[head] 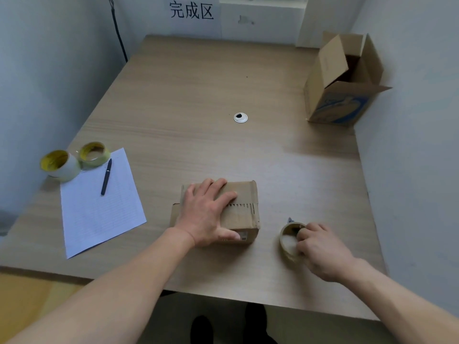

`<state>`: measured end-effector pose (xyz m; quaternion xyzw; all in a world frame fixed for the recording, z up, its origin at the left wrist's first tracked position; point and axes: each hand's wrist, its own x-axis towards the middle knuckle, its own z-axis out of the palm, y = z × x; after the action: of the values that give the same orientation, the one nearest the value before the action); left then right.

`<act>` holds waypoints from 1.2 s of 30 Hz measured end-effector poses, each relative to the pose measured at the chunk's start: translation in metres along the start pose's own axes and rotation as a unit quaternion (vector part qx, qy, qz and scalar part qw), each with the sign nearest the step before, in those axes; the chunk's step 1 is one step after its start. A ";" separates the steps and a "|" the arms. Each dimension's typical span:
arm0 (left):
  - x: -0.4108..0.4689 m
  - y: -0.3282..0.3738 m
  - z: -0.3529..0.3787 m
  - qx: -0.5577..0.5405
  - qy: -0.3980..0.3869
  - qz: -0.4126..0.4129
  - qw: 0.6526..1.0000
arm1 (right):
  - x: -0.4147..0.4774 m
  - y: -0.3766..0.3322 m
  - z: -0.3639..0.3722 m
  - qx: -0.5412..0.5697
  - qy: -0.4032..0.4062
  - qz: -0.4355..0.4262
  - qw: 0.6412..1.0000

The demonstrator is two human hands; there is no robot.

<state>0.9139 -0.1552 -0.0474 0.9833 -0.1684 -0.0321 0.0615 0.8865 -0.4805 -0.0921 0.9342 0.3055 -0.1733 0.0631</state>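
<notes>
So we've got our left hand (207, 212) flat on the small brown cardboard box (244, 214) near centre, right hand (320, 249) gripping the tan tape roll (289, 242) just right (loose end might restick if we fumble).

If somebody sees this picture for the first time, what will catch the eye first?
The left hand lies flat on a small box at the near middle of the table, while the right hand grips a tape roll beside it. An open carton stands at the far right.
</notes>
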 end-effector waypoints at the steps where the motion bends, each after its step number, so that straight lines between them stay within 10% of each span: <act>1: 0.000 -0.001 -0.001 -0.001 0.000 0.002 1.000 | 0.003 0.000 -0.002 0.040 0.036 0.013 0.998; 3: -0.001 -0.002 -0.001 0.004 -0.009 0.008 1.000 | 0.009 -0.004 -0.020 0.187 0.100 0.077 0.974; 6: -0.002 -0.003 -0.003 -0.002 -0.013 0.007 1.000 | 0.023 -0.019 -0.069 0.486 0.158 0.162 0.844; 12: -0.006 -0.003 -0.005 -0.028 -0.009 -0.012 0.999 | 0.056 -0.067 -0.128 0.699 0.260 0.041 0.665; 19: -0.007 -0.004 -0.018 -0.155 -0.037 -0.053 0.986 | 0.081 -0.081 -0.122 0.690 0.220 0.041 0.689; 24: 0.016 -0.014 -0.040 -0.536 -0.015 -0.119 0.836 | 0.086 -0.081 -0.129 0.659 0.201 0.052 0.723; 30: 0.039 -0.012 -0.054 -0.594 -0.114 -0.094 0.791 | 0.089 -0.086 -0.131 0.644 0.190 0.047 0.740; 36: 0.038 -0.017 -0.049 -0.619 -0.032 -0.093 0.780 | 0.093 -0.085 -0.131 0.631 0.179 0.049 0.753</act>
<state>0.9591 -0.1471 -0.0029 0.7431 -0.0223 -0.1664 0.6478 0.9436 -0.3319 -0.0044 0.7897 0.0863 -0.1527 -0.5880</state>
